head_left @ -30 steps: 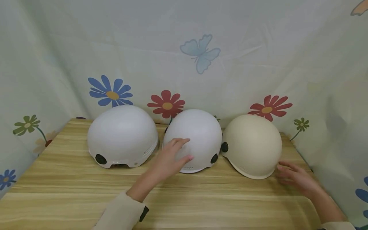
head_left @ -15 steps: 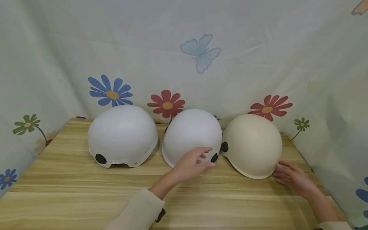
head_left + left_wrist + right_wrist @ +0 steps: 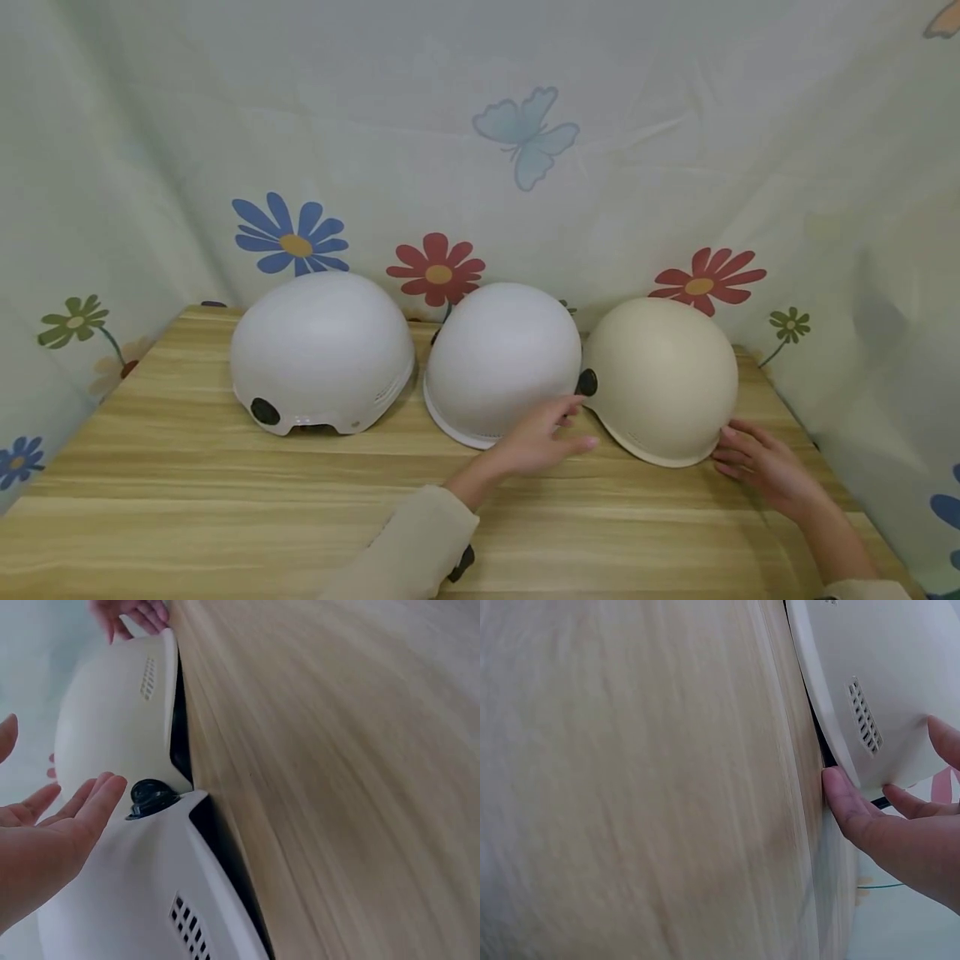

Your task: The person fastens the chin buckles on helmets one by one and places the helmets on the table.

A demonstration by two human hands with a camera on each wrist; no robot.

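Three helmets stand in a row, domes up. A cream helmet (image 3: 660, 375) is at the right, a white helmet (image 3: 502, 358) in the middle, and another white helmet (image 3: 322, 350) at the left. My left hand (image 3: 536, 437) hovers in front of the middle helmet's right side, fingers extended and holding nothing. In the left wrist view, its fingers are near a black round fitting (image 3: 150, 796) where two helmets meet. My right hand (image 3: 772, 467) touches the cream helmet's lower right edge; the right wrist view shows its fingertips (image 3: 838, 784) at the rim.
The wood-grain table (image 3: 225, 517) carries all the helmets. Behind and beside it hangs a pale cloth (image 3: 375, 125) printed with flowers and a butterfly. The cloth comes close to the table's right edge, near my right hand.
My left hand has moved rightward and slightly down across the front of the middle white helmet. The right hand has shifted slightly in against the cream helmet. The helmets stay in place.
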